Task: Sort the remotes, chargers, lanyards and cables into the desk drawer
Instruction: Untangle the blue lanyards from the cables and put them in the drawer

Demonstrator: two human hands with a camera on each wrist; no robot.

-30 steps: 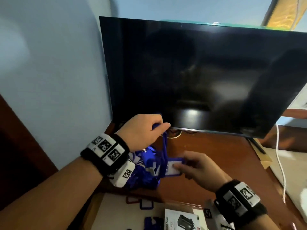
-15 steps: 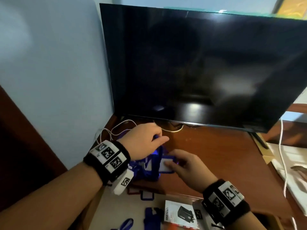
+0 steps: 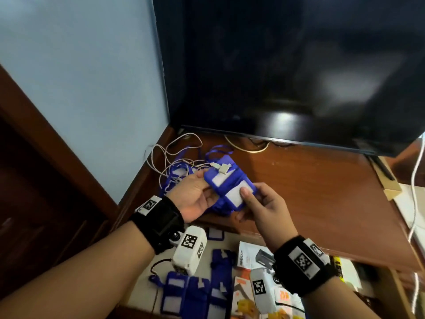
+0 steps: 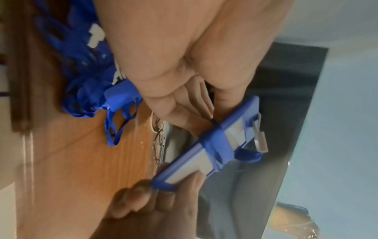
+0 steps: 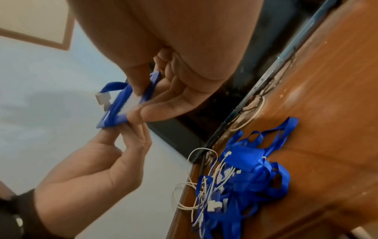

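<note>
Both hands hold one blue lanyard badge holder (image 3: 226, 180) above the desk's front left corner, its strap wound round the middle and a white clip on top. My left hand (image 3: 207, 189) grips its far end, thumb on top and fingers beneath. My right hand (image 3: 250, 192) pinches the near end between thumb and fingers. The left wrist view shows the badge holder (image 4: 212, 145) edge-on between both hands. More blue lanyards (image 3: 181, 171) lie tangled with a thin white cable (image 3: 161, 157) at the desk's back left; the right wrist view shows that lanyard pile (image 5: 245, 174) too.
A large dark TV (image 3: 287, 65) stands on the brown desk (image 3: 322, 192), close behind my hands. Below the desk's front edge the open drawer (image 3: 142, 295) holds several blue badge holders (image 3: 195, 293) and small product boxes (image 3: 253, 256). A white cord (image 3: 414, 203) hangs at the right.
The badge holder has come up off the lanyard pile and toward me. My left hand has left the raised strap and turned palm-up under the holder. The head view has tilted down.
</note>
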